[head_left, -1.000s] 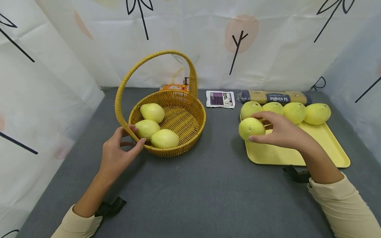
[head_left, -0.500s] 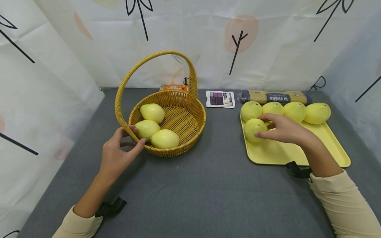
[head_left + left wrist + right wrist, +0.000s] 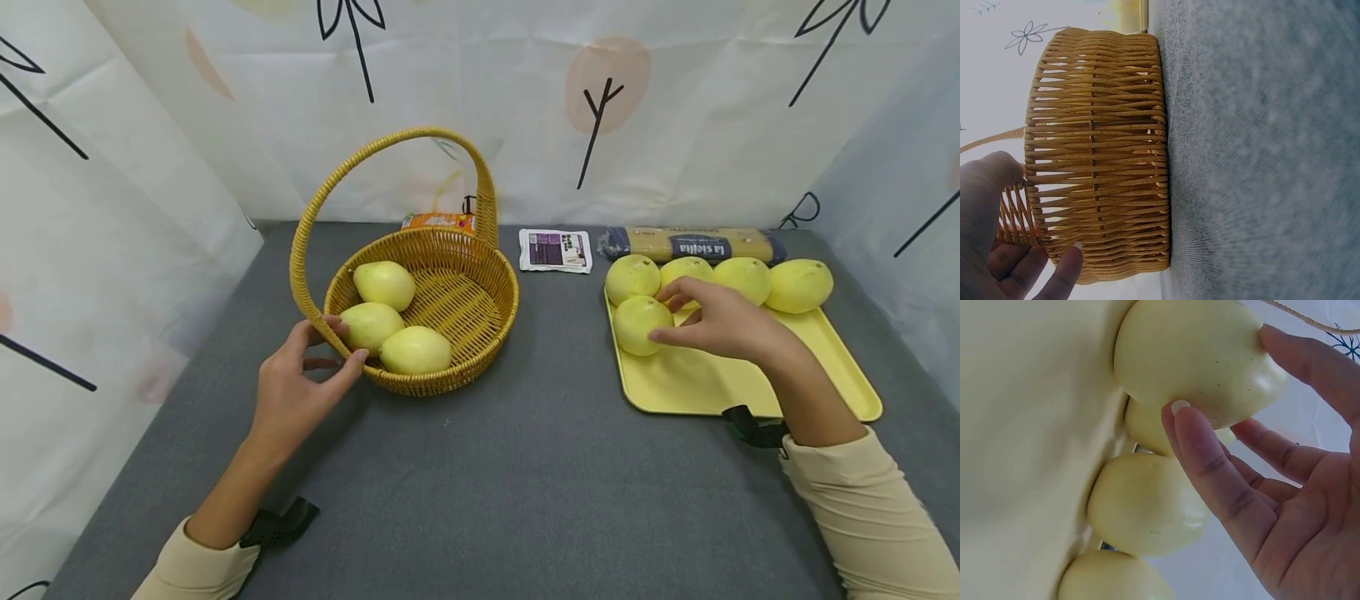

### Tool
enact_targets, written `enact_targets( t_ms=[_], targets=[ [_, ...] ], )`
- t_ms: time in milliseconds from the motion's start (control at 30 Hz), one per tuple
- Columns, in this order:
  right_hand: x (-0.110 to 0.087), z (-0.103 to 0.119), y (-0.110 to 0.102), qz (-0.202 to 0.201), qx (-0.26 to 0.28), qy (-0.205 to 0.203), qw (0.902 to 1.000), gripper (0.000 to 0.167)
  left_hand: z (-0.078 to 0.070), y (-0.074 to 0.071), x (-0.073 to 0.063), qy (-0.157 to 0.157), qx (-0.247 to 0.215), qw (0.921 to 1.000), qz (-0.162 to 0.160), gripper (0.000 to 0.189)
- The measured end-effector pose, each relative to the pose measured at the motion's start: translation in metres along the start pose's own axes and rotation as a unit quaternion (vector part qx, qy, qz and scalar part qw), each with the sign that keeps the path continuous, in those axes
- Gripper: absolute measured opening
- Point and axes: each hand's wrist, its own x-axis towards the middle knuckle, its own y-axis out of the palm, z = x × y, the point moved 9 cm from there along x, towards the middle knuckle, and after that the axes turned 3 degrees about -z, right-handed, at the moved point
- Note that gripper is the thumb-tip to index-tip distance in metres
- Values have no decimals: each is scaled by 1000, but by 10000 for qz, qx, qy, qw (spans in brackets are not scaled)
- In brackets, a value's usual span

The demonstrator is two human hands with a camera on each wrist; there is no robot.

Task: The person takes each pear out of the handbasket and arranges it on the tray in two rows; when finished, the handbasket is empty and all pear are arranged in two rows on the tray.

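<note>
My left hand (image 3: 296,392) grips the base of the handle of a woven yellow basket (image 3: 487,354), thumb at the rim. Inside the basket lie three pale yellow pomelo-like fruits (image 3: 415,350), grouped at its left side. On the right, another such fruit (image 3: 637,325) sits on the yellow tray (image 3: 697,392), in front of a row of several alike. My right hand (image 3: 720,325) is beside that front fruit with spread, loosened fingers. In the right wrist view, fingertips lie at the fruit's surface (image 3: 1191,356) without wrapping it; contact is hard to tell.
Behind the tray lies a long pack of pasta (image 3: 697,245). A white and purple packet (image 3: 556,251) lies between basket and tray. An orange packet (image 3: 438,221) is partly hidden behind the basket. Patterned white cloth (image 3: 525,108) hangs behind the grey table (image 3: 495,483).
My right hand has carried the front fruit right and down onto the tray. Its fingers have since loosened and drawn back slightly. The left hand and basket have stayed put.
</note>
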Motion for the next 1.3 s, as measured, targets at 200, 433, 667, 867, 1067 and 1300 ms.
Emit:
enact_targets(
  t_ms=[200,433,667,867,1067,1300],
  targets=[
    [1,19,-5,-230,-231,-117,9994,61,2,-1,-1,-55,49,10000,-21,43],
    [15,69,-3,-669,-264,-815,9941,41,2,-2,-1,-67,82,9999,-41,44],
    [41,118,23,-587,-609,-1437,9860,35,0,0,-2,-24,52,10000,-45,43],
    [73,166,56,-302,-683,-2021,9765,34,0,-2,-1,-7,28,10000,-60,43],
    [109,206,94,-75,-705,-2319,9702,34,2,-1,-1,-29,1,10000,-37,44],
    [144,228,134,-161,-1114,-2607,9588,52,0,0,-1,-19,9,10000,-10,44]
  ],
)
